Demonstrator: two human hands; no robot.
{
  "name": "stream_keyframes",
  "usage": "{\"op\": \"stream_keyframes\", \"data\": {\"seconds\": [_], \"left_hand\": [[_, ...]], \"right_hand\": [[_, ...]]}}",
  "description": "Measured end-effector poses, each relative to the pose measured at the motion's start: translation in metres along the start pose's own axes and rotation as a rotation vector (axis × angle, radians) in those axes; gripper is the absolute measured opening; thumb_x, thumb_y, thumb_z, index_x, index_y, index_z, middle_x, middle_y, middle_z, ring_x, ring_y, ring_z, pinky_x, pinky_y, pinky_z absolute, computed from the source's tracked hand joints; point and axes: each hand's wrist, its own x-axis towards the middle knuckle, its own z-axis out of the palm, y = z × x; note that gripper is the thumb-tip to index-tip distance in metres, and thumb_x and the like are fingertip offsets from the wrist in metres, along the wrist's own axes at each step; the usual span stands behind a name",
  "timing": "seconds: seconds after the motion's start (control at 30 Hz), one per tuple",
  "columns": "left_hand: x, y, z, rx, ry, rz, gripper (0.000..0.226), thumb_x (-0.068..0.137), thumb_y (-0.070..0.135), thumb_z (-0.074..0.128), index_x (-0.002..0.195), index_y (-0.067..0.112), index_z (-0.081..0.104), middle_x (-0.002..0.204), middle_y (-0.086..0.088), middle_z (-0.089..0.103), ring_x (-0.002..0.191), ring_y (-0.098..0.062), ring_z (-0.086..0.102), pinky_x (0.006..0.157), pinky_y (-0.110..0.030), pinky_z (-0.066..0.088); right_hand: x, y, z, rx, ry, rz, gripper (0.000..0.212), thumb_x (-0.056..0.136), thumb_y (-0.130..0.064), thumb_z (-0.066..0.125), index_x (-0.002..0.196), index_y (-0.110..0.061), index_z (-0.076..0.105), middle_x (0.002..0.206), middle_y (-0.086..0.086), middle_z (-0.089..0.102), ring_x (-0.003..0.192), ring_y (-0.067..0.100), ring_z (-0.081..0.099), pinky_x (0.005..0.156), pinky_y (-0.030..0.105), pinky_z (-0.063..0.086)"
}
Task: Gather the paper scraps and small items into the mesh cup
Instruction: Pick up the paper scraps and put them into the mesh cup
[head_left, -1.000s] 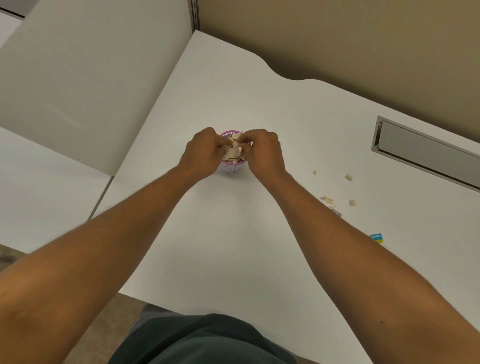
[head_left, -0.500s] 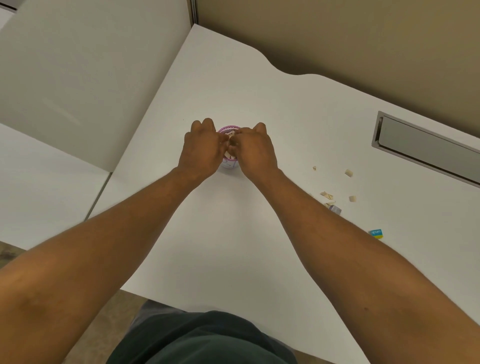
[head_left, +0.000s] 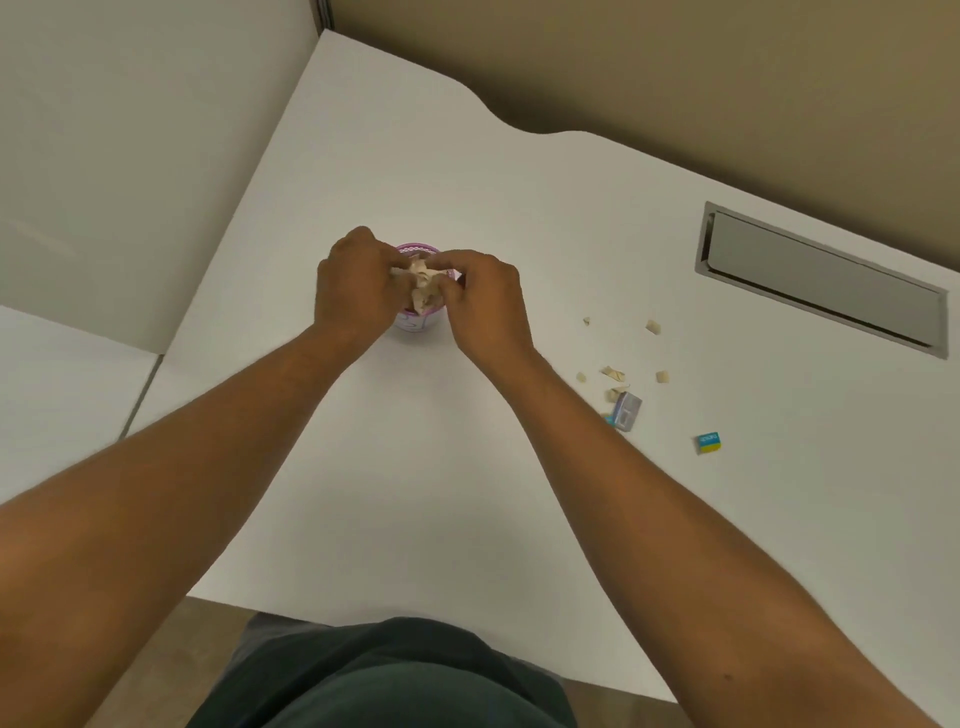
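Observation:
A small pink mesh cup (head_left: 420, 318) stands on the white desk (head_left: 467, 467), stuffed with beige paper scraps (head_left: 423, 283) that stick out above its rim. My left hand (head_left: 356, 288) and my right hand (head_left: 485, 304) meet over the cup mouth, fingers pinched on the scraps. To the right, several loose beige scraps (head_left: 613, 373) lie scattered on the desk. Beside them lie a small grey-blue box (head_left: 626, 410) and a blue and yellow eraser (head_left: 708, 442).
A grey metal cable hatch (head_left: 821, 278) is set into the desk at the far right. A tan partition wall (head_left: 675, 78) runs behind the desk, a pale panel (head_left: 130, 156) along its left. The desk's front edge is close to my body.
Both hands stayed on top of the cup; they have spread slightly since half a second ago, so the paper wad shows between the fingers again.

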Motion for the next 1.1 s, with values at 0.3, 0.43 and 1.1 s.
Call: {"op": "stream_keyframes", "data": {"seconds": [0.3,0.43,1.1], "left_hand": [[-0.042,0.033,0.01,-0.214,0.203,0.224,0.024,0.099,0.036,0.058,0.109,0.024,0.076,0.093,0.002,0.056,0.08,-0.004,0.049,0.073,-0.023,0.036],[-0.089,0.061,0.049,-0.142,0.045,0.493,0.015,0.101,0.029,0.064,0.107,0.022,0.076,0.084,0.005,0.053,0.073,-0.011,0.051,0.065,-0.027,0.038],[-0.169,0.122,0.182,0.337,-0.69,0.69,0.039,0.106,0.038,0.05,0.141,0.023,0.055,0.123,-0.005,0.054,0.113,-0.027,0.056,0.081,-0.043,0.055]], "right_hand": [[-0.119,0.145,-0.075,-0.21,0.341,0.429,0.023,0.094,-0.009,0.065,0.116,-0.016,0.071,0.12,0.004,0.06,0.11,0.027,0.058,0.092,0.031,0.05],[-0.129,0.18,-0.097,-0.29,0.25,0.505,0.024,0.103,-0.016,0.053,0.121,-0.017,0.069,0.129,0.006,0.055,0.115,0.032,0.053,0.092,0.035,0.049],[-0.174,0.212,-0.122,-0.38,0.125,0.219,0.036,0.098,0.002,0.053,0.13,-0.01,0.064,0.139,0.006,0.056,0.126,0.027,0.051,0.101,0.039,0.05]]}}
